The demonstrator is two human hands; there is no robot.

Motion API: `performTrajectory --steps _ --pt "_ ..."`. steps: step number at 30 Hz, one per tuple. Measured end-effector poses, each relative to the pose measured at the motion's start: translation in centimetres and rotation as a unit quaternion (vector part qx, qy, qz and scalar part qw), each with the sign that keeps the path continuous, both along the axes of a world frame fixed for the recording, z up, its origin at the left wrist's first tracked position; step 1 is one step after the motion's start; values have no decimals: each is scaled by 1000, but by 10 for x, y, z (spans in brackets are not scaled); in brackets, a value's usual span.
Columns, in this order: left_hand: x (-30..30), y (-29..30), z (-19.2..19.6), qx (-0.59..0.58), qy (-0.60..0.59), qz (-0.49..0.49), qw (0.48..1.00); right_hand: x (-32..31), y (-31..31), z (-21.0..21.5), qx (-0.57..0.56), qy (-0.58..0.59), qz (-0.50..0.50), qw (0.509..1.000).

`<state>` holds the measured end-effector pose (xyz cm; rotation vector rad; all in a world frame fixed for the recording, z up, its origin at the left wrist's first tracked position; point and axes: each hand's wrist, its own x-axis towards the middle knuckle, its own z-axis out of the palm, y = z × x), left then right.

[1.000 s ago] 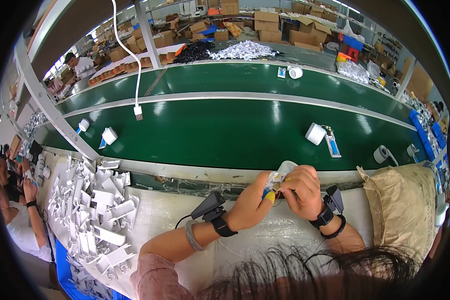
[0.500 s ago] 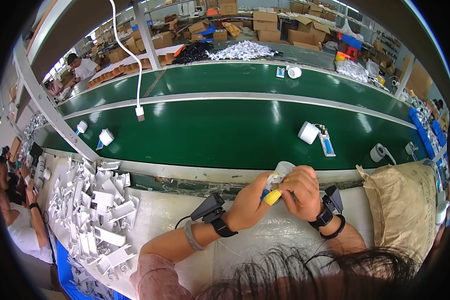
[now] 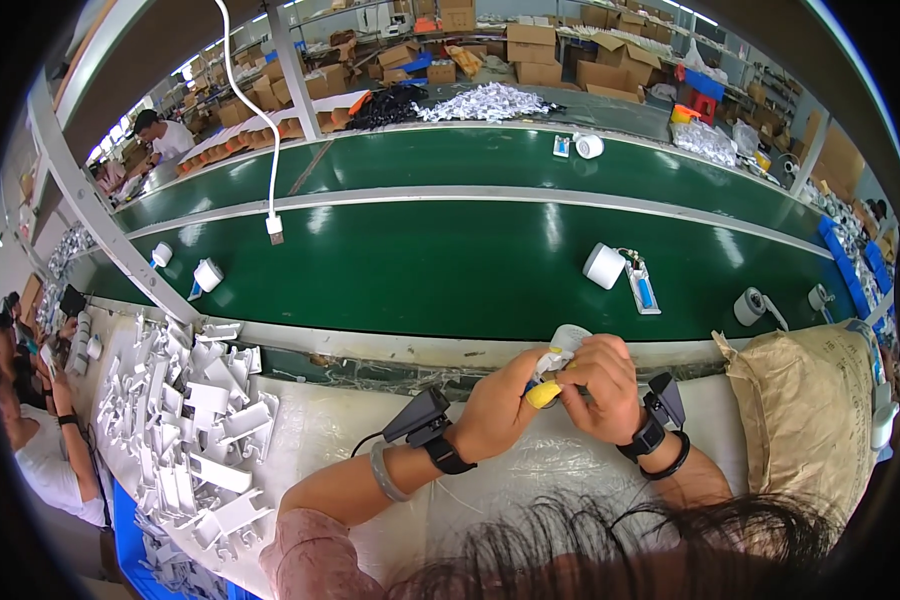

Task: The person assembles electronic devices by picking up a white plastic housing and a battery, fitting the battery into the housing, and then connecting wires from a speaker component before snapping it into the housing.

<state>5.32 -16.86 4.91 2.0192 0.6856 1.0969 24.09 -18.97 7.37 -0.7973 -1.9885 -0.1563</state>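
Note:
Close together over the front edge of the bench, my left hand [image 3: 495, 408] and my right hand [image 3: 602, 390] are both closed around a small white round-ended housing [image 3: 571, 335]. Its pale rounded end sticks out beyond my fingers, and a bit of blue shows between them. Yellow wrapping [image 3: 543, 393] covers the tip of my left thumb, which presses against the piece near my right fingertips. Most of the housing is hidden by my fingers. Each wrist wears a strap with a black device.
White plastic brackets [image 3: 205, 430] lie heaped on the left of the bench. A brown paper sack [image 3: 805, 410] stands right. On the green conveyor [image 3: 400, 270] sit several white round units, one [image 3: 604, 266] wired to a blue-celled tray [image 3: 644, 288]. A white cable [image 3: 273, 180] hangs down. Co-workers sit left.
The white units on the near conveyor have shifted slightly left. My hands stay in nearly the same place, still gripping the housing, with small finger movements. A co-worker's arm at left has moved.

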Motion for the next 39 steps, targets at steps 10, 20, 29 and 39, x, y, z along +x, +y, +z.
performTrajectory --steps 10,20,29,39 --pt "0 2 0 -4 0 -2 1000 2 2 -2 -5 -4 12 1000" --pt "0 0 2 15 28 24 999 -1 -1 6 1 1 -1 1000" --pt "3 0 6 -47 1 -3 999 -2 -5 1 65 -55 -68 994" --pt "1 -8 14 -252 -60 -95 961 -1 -3 -1 29 -32 -39 998"
